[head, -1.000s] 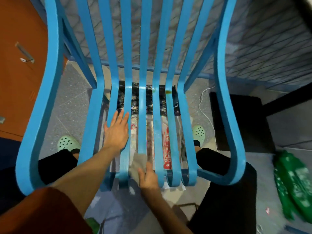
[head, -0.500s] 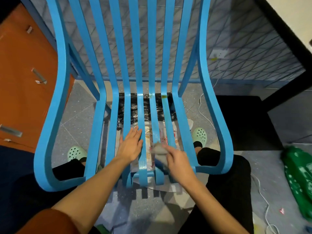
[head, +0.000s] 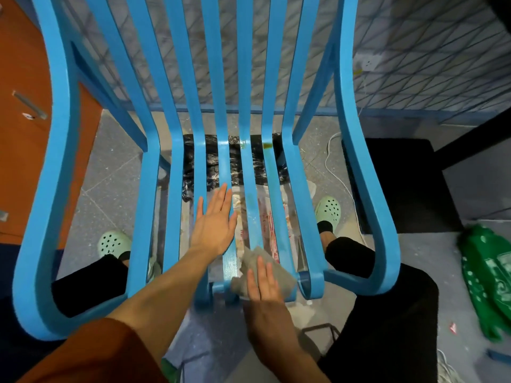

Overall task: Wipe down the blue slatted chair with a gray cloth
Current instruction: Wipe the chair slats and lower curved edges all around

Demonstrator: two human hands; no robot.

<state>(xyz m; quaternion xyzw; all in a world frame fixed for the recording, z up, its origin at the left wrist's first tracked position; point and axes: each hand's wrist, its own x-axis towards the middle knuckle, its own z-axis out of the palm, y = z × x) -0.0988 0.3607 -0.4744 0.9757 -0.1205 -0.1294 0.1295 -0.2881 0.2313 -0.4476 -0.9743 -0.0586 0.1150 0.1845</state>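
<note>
Pressing flat, the right hand [head: 262, 283] has its grip spread open, fingers laid on the gray cloth [head: 265, 275], which lies over the front ends of the seat slats of the blue slatted chair [head: 226, 172]. Just left of that grip and a little farther, the left hand [head: 214, 222] rests palm-down with fingers spread on the middle slats, pinching nothing. Beyond both grips, a brownish stain [head: 266, 145] marks a slat near the seat's back bend. Under the seat, black plastic [head: 213, 158] lies on the floor.

a crumpled gray cloth [head: 265, 275] lies flattened on the front seat slats of the blue slatted chair [head: 177, 167].
</note>
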